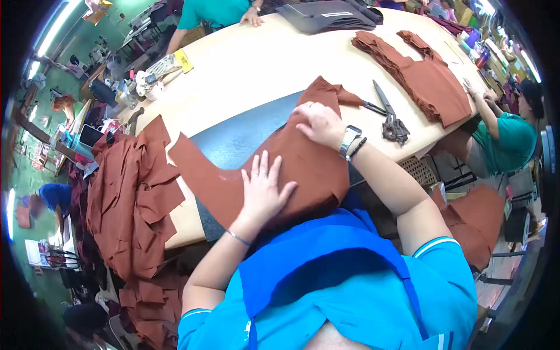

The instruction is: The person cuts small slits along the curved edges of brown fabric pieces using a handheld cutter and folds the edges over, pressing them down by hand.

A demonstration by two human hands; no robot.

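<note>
A rust-brown cut fabric piece lies across a dark grey board at the table's near edge, its curved cut edge facing away from me. My left hand rests flat on the fabric with fingers spread. At the fabric's upper part, my right hand has its fingers curled and pinched on the cloth. Beyond the right hand lie large dark scissors, and another dark-handled tool is partly under the fabric's narrow end.
A heap of brown fabric hangs over the table's left edge. Stacked brown pieces lie at the right, near a seated co-worker. Dark folders and another person's hand are across the table. A yellow card lies left.
</note>
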